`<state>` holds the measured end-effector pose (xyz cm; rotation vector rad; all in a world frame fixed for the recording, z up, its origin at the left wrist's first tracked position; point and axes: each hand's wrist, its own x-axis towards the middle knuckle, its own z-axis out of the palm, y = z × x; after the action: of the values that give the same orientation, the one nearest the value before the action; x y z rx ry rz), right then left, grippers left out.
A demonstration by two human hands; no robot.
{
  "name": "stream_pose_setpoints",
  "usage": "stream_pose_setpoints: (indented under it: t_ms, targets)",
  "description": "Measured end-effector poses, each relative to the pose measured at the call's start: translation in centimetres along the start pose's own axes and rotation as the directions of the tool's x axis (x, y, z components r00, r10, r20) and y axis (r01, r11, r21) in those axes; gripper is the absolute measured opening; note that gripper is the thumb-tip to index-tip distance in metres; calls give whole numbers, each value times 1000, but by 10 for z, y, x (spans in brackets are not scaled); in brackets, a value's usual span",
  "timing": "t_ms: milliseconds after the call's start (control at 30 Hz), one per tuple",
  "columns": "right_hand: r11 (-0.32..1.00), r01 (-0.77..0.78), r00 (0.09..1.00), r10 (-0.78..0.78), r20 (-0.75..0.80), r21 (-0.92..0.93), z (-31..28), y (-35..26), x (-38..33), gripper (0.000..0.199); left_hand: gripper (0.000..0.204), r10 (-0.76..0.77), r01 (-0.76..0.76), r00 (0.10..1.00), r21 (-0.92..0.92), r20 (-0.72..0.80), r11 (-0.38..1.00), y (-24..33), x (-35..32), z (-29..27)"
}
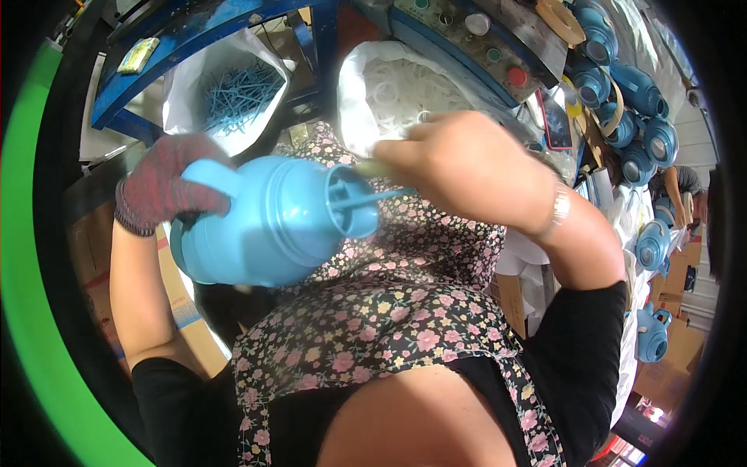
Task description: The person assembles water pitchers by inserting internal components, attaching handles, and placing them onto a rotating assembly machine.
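My left hand [163,191], in a red-grey knit glove, grips the handle of a blue plastic jug body [272,222] held on its side over my flowered apron [389,311]. The jug's open mouth faces right. My bare right hand [459,163] pinches a thin blue plastic rod [366,198] whose end sits inside the jug's mouth. A pale stick-like piece also shows under the right fingers; what it is I cannot tell.
A white bag of blue rods [237,93] lies upper left, a white bag of white rings [397,89] behind my right hand. A machine panel with buttons [482,47] is above. Several blue jug bodies [630,101] are piled at right, where another person's arm [677,194] shows.
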<state>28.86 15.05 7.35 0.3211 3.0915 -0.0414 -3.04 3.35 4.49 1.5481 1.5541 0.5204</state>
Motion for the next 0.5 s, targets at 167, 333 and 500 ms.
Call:
stream_pose_setpoints:
  t_ms: [167, 333, 500]
  targets:
    - [836, -149, 945, 277, -173, 528, 21, 28, -27, 28, 40, 346, -145, 803, 402, -486, 904, -29, -31, 35]
    - [656, -352, 929, 159, 334, 667, 58, 19, -33, 34, 36, 655, -272, 730, 796, -196, 541, -23, -18, 70]
    - [415, -443, 858, 452, 243, 795, 25, 26, -42, 38, 37, 562, -199, 556, 558, -613, 805, -50, -20, 75]
